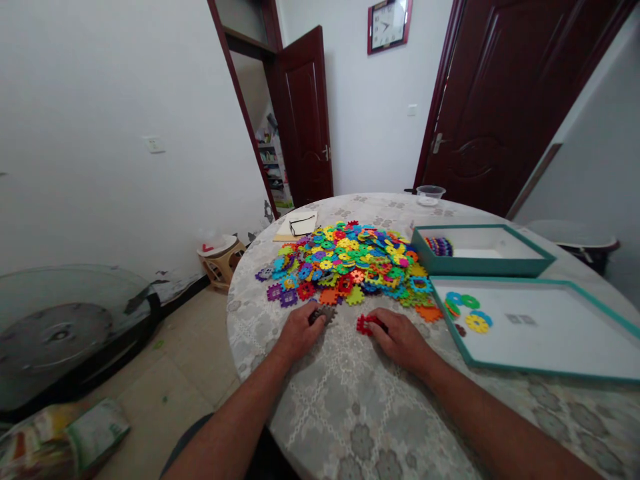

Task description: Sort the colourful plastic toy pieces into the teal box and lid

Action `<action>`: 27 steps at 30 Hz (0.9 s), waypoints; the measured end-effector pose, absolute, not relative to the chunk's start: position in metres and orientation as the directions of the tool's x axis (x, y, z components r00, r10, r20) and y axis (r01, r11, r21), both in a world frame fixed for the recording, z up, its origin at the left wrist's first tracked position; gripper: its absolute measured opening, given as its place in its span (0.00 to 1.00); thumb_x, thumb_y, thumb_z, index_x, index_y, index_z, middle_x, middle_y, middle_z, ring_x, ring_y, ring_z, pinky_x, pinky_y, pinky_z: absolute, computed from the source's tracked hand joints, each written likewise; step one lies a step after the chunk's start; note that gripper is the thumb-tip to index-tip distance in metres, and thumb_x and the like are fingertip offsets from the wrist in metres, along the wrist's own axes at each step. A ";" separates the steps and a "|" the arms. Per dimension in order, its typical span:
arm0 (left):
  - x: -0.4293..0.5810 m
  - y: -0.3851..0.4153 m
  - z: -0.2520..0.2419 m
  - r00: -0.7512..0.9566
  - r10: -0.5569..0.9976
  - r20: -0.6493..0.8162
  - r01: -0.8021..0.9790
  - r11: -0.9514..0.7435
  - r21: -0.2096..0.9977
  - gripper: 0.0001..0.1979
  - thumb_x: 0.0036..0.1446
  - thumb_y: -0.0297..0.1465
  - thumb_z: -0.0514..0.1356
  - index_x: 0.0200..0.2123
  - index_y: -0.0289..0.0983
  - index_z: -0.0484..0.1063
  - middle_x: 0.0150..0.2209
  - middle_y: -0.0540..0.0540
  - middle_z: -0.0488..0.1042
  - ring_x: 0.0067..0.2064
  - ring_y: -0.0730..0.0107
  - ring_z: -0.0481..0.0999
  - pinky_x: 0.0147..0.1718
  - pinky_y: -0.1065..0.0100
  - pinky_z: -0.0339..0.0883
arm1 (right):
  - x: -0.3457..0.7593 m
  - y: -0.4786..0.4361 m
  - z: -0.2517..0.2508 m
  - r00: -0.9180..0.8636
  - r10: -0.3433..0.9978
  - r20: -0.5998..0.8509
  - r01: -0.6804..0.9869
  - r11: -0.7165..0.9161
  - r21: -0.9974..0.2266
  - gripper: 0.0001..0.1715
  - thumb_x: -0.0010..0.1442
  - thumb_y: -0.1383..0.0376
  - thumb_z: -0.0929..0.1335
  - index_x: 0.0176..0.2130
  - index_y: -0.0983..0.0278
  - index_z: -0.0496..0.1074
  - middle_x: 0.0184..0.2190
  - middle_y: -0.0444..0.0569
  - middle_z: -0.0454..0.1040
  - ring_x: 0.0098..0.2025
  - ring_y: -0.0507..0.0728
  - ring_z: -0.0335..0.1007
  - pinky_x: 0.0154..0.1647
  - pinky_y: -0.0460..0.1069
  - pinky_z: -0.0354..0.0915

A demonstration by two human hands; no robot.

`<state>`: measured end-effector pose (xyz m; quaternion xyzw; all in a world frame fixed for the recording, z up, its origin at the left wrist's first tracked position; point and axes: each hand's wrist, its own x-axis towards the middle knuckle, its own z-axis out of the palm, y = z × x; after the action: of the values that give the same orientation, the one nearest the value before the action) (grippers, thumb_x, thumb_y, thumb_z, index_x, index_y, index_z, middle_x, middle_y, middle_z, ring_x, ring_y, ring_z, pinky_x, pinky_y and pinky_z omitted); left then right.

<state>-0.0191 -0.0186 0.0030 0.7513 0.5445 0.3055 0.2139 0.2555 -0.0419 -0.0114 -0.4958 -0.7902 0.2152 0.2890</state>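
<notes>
Now left hand point(299, 331) gripping dark piece point(324, 313), right hand point(400, 337) gripping red piece point(365, 324), pile point(350, 263) just beyond

Dark grey-brown toothed plastic disc point(324, 313), flat on the tablecloth, half covered by fingers, just near of the colourful pile. To its right, red toothed piece point(365, 325), also flat, partly hidden, slightly nearer.

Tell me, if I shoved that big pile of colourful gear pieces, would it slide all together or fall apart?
The pile would probably scatter, since the pieces lie loose and only heaped. They look like thin flat plastic, so likely light and stiff. Their notched edges might snag on each other or on the patterned tablecloth instead of rolling.
</notes>
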 end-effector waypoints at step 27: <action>0.022 -0.003 0.013 0.287 0.947 0.147 0.559 -0.290 0.777 0.07 0.62 0.33 0.58 0.35 0.37 0.74 0.30 0.51 0.74 0.33 0.69 0.71 0.33 0.69 0.58 | 0.255 -0.039 -0.008 -0.243 0.931 0.273 0.552 0.365 -0.750 0.12 0.71 0.60 0.63 0.45 0.60 0.75 0.41 0.48 0.78 0.43 0.57 0.73 0.46 0.50 0.64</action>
<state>0.0216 -0.0034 0.0132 0.7398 0.5090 0.3123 0.3100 0.2554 -0.0388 -0.0078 -0.4986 -0.7433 0.2628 0.3602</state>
